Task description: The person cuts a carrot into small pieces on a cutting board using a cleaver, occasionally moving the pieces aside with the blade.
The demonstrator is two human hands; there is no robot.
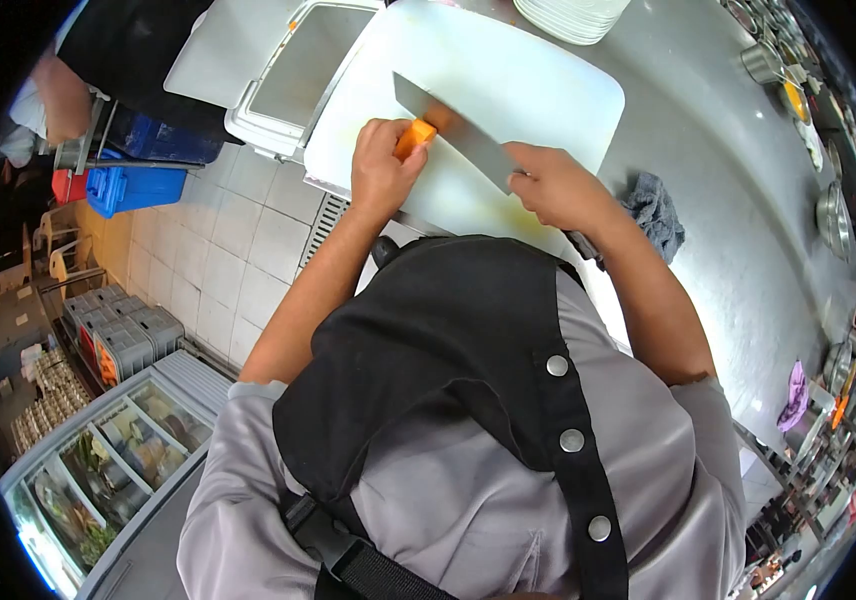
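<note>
My left hand [384, 168] is closed around an orange vegetable chunk [415, 138], with fingers and thumb on either side of it. The chunk has flat cut faces and is held over the white cutting board [538, 90]. In my right hand [560, 186] is a cleaver [463, 135] with a broad rectangular blade. Its blade slants up and to the left, its lower edge close beside the chunk. The cleaver's handle is mostly hidden by my fingers.
A white lidded bin [313, 70] stands left of the board. Stacked white plates [573, 15] are at the back, and a grey cloth [656, 215] lies to the right on the steel counter [738, 200]. Another person's arm [63, 95] shows at the far left, near blue crates [133, 185].
</note>
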